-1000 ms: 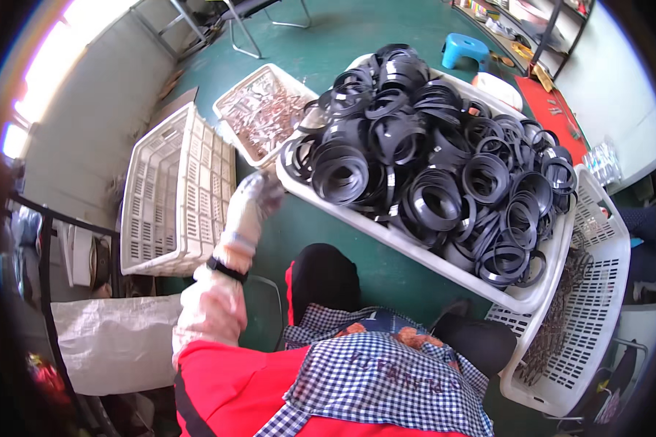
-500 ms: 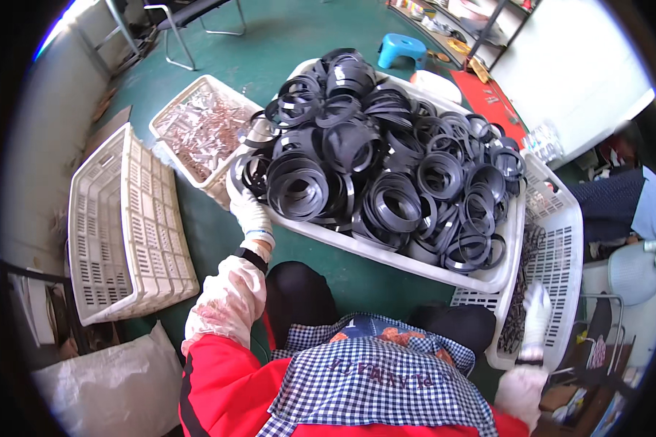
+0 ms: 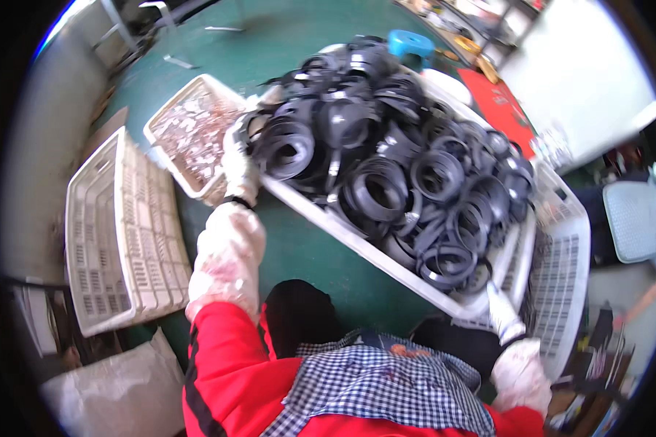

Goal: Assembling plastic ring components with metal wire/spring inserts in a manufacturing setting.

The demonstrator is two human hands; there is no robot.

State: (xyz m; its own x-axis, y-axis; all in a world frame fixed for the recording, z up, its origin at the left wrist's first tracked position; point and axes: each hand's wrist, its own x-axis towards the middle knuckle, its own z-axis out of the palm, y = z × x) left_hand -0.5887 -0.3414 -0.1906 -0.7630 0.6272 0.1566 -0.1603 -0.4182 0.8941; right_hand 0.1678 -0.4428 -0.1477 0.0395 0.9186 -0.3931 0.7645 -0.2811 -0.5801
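A big white plastic tray holds a heaped pile of black plastic rings. My left hand, in a white glove, grips the tray at its left end, beside the nearest rings. At the near right corner, my right hand, also gloved, has hold of the tray; its thumb lies along the corner, and the other fingers are hard to make out. The tray sits at a slant, left end farther from me. Its right end overlaps a white slatted crate with dark pieces in it.
Left of the tray stands a white basket of small metallic and coppery pieces. An upright white crate and a pale sack are at my left. Beyond lie a blue stool, a red sheet and shelving.
My right hand has left the slatted crate and taken the tray's near right corner. The tray has turned, its left end going away from me and its right end coming nearer, my left hand moving along.
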